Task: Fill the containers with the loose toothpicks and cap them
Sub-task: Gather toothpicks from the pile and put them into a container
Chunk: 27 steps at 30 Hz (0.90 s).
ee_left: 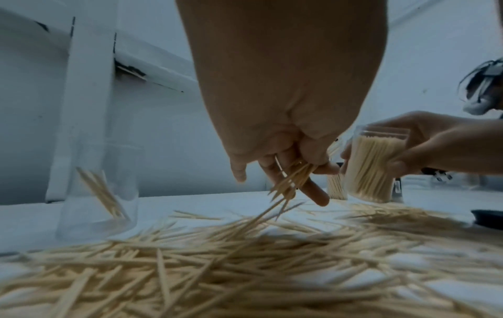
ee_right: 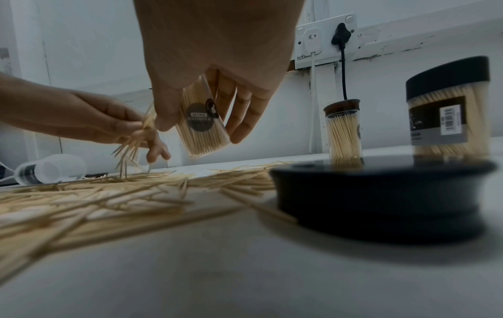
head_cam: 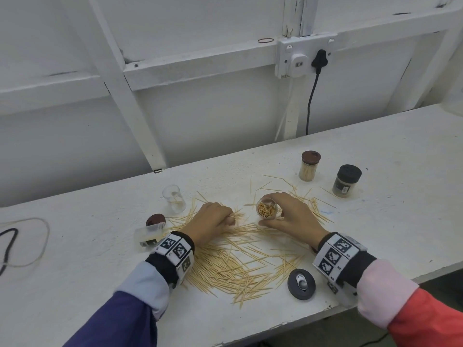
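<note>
Left hand is down in the loose toothpicks, fingers curled and pinching a small bundle that splays out below the fingertips, tips angled toward the white tabletop, a fair sign the bundle isn't squared up yet. Right hand is wrapped around the open clear container, thumb on one side and fingers on the other, holding it off the surface and tilted with its mouth toward the left hand; that tilt looks like it's there to give the bundle an easy way in. The container is already packed close to full, so I'd judge only a few more will fit before it needs a cap. The black lid lies near the right wrist, within easy reach. Off to the left stands an upright clear container with just a few sticks leaning inside, and nearer the left wrist another clear container lies on its side beside a brown cap. At the back, a brown-capped container and a black-capped container stand filled and closed. Plenty of toothpicks are spread between the wrists, so the job looks well short of finished.
</note>
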{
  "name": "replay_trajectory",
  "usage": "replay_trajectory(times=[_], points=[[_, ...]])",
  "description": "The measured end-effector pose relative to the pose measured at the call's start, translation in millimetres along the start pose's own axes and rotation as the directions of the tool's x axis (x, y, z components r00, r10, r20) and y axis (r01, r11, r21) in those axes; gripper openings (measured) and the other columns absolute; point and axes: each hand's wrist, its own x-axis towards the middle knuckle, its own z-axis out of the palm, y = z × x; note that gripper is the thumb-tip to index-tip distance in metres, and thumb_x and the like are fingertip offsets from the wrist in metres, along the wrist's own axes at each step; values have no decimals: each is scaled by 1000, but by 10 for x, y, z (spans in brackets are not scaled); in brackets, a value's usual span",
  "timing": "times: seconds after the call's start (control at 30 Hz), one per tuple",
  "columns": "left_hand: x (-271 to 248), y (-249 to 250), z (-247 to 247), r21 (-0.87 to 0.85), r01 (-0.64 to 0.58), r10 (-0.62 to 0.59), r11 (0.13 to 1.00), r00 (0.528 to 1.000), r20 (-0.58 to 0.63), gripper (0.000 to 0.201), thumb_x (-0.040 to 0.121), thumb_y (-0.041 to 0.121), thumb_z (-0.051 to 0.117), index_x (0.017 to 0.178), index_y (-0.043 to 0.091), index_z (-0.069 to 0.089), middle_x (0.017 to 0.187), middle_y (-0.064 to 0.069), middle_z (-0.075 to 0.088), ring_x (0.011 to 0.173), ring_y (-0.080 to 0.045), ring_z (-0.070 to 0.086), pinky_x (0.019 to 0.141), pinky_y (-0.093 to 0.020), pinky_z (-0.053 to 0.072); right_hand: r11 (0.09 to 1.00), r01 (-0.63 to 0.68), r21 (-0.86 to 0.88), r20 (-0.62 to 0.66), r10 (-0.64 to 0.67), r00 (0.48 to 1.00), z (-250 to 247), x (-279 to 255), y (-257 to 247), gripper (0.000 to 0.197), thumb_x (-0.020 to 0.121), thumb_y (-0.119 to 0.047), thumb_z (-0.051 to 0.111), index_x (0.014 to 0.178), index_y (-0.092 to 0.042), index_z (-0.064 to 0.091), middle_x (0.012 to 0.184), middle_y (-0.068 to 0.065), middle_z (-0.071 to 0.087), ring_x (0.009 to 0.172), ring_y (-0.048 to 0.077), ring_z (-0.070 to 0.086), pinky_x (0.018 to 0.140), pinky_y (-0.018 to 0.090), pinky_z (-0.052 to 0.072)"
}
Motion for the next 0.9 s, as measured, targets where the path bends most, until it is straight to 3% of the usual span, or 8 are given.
replay_trajectory(times=[0.1, 0.23, 0.33, 0.43, 0.53, 0.63, 0.8, 0.9], points=[[24, -43, 15, -177, 0, -2, 984, 1000, -10, 31, 103, 27, 38, 89, 18, 63, 92, 0, 69, 89, -21, 58, 101, -36, 30, 1000, -2, -1, 0, 2, 1000, 1, 2, 6, 54, 77, -49, 75, 124, -28, 56, 117, -18, 58, 107, -1, 50, 78, 18, 42], [27, 2, 6, -415, 15, -56, 910, 995, -85, 27, 105, 23, 36, 90, 26, 59, 100, 6, 70, 99, -15, 60, 114, -31, 19, 1000, -3, 1, 1, 3, 1000, -6, -5, -1, 54, 78, -49, 75, 124, -28, 56, 117, -19, 57, 107, -2, 50, 79, 19, 44], [53, 92, -54, -579, 22, -146, 815, 975, -169, 26, 105, 17, 38, 88, 23, 57, 85, 8, 68, 94, -15, 64, 97, -35, 42, 1000, -10, 4, 7, 10, 1000, -2, -3, -10, 53, 78, -47, 75, 124, -28, 56, 114, -23, 55, 106, -3, 50, 78, 17, 42], [132, 193, -103, -720, -1, -235, 694, 945, -228, 25, 106, 13, 36, 90, 15, 55, 72, 10, 59, 79, -14, 64, 89, -37, 46, 1000, -13, -2, 11, 13, 1000, 5, 3, -4, 54, 77, -47, 76, 124, -28, 56, 115, -21, 56, 105, -3, 49, 77, 13, 39], [221, 347, -154, -822, -36, -303, 568, 920, -250, 25, 106, 10, 32, 93, 12, 54, 70, 8, 51, 64, -9, 52, 83, -37, 49, 1000, -9, -3, 9, 9, 1000, 7, 8, 1, 54, 77, -47, 76, 124, -28, 56, 114, -21, 55, 104, -5, 47, 76, 7, 34], [307, 563, -212, -887, -89, -327, 452, 909, -258, 23, 106, 11, 29, 100, 12, 51, 72, 4, 44, 59, -5, 44, 74, -29, 49, 1000, -13, -3, 16, 13, 1000, 14, 7, 10, 54, 77, -48, 75, 124, -29, 56, 115, -20, 57, 105, -4, 49, 76, 12, 37], [445, 911, -243, -926, -217, -343, 309, 883, -321, 17, 107, 14, 30, 104, 9, 46, 74, 2, 49, 66, -10, 55, 81, -23, 51, 1000, -9, -5, 40, 10, 999, 21, -3, -4, 61, 78, -48, 75, 131, -26, 52, 119, -17, 59, 110, 0, 52, 82, 17, 42], [502, 1024, -164, -912, -244, -322, 329, 879, -352, 17, 106, 12, 30, 100, 10, 46, 76, 2, 54, 75, -11, 63, 84, -22, 50, 1000, -16, 2, 49, 16, 999, 8, -3, -26, 70, 78, -49, 74, 138, -27, 45, 127, -19, 56, 113, -1, 53, 85, 19, 45]])
